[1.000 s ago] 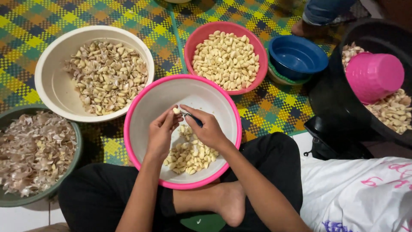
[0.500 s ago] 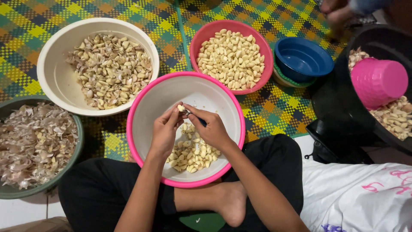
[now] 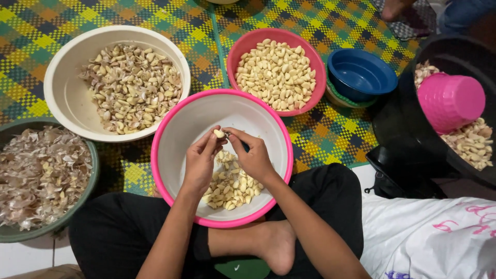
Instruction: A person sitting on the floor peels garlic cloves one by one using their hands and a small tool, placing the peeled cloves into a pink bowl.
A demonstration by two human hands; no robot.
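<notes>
Bowls on checked woven mat [image 3: 155,20], floor

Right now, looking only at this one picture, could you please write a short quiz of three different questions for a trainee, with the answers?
1. True or false: both hands are over the pink-rimmed bowl.
2. Which container holds only papery skins? A: the cream bowl; B: the green bowl; C: the blue bowl.
3. Fill in: the pink cup lies inside the ____ tub.

Key
1. True. The left hand and right hand pinch one garlic clove together.
2. B.
3. Black.
</notes>
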